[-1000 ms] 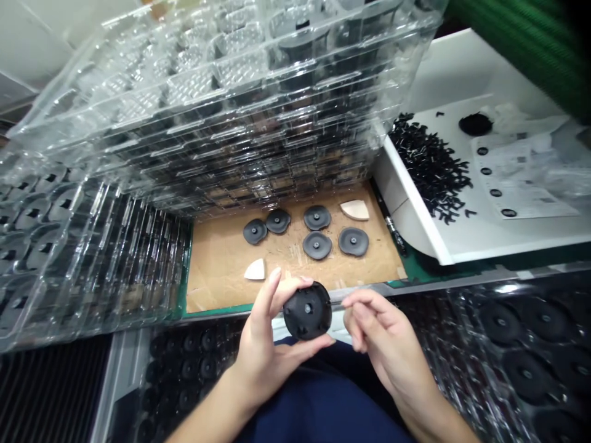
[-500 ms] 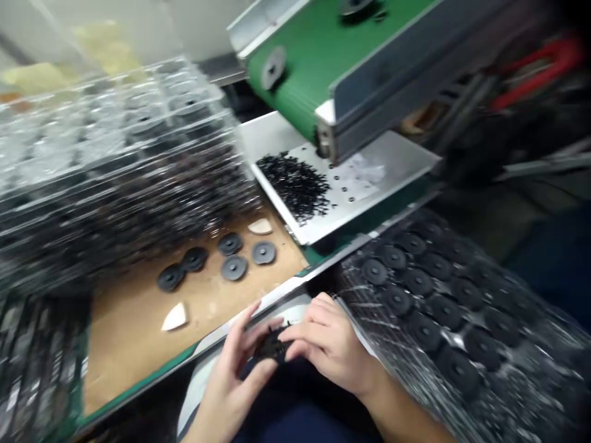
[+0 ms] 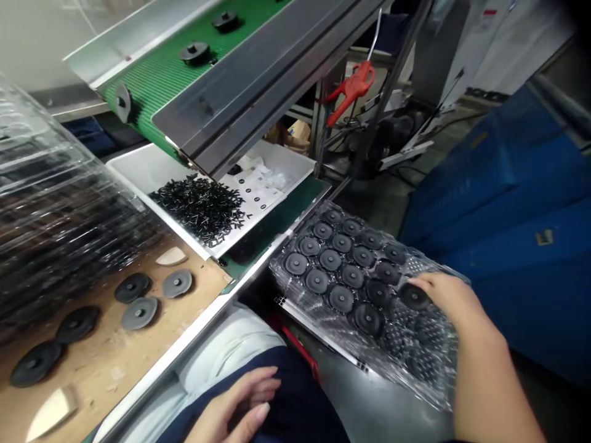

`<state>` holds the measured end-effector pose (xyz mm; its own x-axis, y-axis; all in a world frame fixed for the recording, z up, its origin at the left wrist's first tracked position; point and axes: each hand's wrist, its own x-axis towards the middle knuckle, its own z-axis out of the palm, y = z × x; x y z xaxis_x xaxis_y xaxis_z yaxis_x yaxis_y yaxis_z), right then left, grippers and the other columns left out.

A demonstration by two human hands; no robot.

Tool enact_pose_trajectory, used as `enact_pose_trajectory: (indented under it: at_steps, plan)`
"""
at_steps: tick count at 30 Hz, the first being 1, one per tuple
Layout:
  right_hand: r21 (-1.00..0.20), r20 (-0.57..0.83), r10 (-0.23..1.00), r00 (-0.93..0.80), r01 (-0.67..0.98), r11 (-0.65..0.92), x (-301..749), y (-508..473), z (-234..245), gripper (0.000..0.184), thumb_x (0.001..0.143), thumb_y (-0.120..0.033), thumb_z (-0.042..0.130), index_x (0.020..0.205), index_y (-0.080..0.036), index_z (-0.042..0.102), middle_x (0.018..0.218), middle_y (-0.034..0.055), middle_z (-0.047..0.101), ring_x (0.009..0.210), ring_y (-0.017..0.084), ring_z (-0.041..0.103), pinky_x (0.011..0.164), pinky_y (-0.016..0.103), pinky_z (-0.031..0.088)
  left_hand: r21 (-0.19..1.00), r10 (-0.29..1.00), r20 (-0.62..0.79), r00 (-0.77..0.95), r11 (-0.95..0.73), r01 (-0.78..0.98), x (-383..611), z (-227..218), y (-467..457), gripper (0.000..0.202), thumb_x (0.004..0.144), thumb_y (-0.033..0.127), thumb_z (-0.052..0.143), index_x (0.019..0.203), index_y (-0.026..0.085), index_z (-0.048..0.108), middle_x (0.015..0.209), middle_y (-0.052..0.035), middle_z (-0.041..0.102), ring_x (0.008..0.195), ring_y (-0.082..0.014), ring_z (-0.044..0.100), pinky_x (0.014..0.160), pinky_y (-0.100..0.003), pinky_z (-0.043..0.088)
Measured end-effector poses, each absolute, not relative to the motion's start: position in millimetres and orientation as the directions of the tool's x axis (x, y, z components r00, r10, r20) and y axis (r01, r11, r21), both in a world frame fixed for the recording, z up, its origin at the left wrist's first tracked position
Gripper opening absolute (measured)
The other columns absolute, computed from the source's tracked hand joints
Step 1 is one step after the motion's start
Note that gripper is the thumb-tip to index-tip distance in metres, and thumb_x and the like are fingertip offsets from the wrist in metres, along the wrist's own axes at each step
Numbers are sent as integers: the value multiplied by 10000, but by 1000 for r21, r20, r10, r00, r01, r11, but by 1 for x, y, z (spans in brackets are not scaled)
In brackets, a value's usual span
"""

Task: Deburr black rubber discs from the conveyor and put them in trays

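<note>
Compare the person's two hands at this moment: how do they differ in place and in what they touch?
The right hand reaches out to the clear tray and its fingers grip a black disc; the left hand lies on the lap, holding nothing. The right hand is stretched away from the body, the left close in. Both are bare.

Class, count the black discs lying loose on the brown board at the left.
5: two nearer the white tray, one below them, two further left.
</note>
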<state>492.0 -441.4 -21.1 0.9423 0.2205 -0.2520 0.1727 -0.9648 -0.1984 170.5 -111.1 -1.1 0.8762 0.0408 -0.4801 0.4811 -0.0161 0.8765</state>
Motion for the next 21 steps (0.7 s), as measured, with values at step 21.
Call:
enact_pose_trajectory:
  at_steps: [21]
  plan:
    - [-345, 91, 729, 678, 708, -616, 386, -234, 3, 352, 919, -355, 403, 1129, -225, 654, 871, 30, 723, 774, 194, 659, 716, 317, 505, 923, 497, -384, 778, 180, 341, 103, 4, -33, 323, 833, 439, 571, 1114, 306, 656, 1125, -20, 724, 1058, -233, 662, 985, -378, 496]
